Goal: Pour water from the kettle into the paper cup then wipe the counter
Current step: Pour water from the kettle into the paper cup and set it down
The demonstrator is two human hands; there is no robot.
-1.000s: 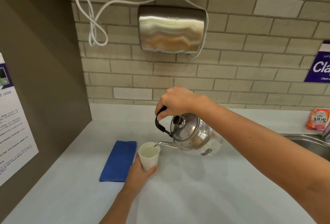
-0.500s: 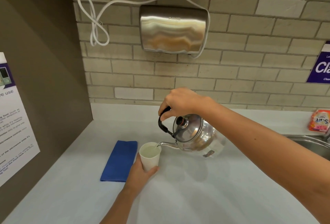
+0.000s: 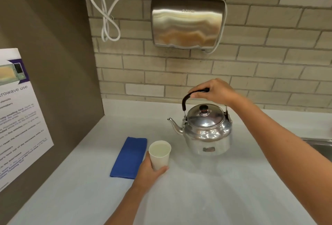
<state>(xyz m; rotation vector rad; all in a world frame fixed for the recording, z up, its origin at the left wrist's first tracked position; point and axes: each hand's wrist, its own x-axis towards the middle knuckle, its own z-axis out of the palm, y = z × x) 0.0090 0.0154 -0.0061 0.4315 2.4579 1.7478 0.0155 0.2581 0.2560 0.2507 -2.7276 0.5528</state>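
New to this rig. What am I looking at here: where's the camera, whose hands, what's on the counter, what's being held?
There is no robot. One wide-angle camera sits on a person's head, looking forward and down, so the arms reach in from the bottom and right.

The right hand grips the black handle of a steel kettle, which is upright. The left hand wraps a paper cup holding liquid. Whether the kettle touches the counter I cannot tell.

A folded blue cloth lies left of the cup. A sink edge shows at right. On the walls: a hand dryer and a poster.
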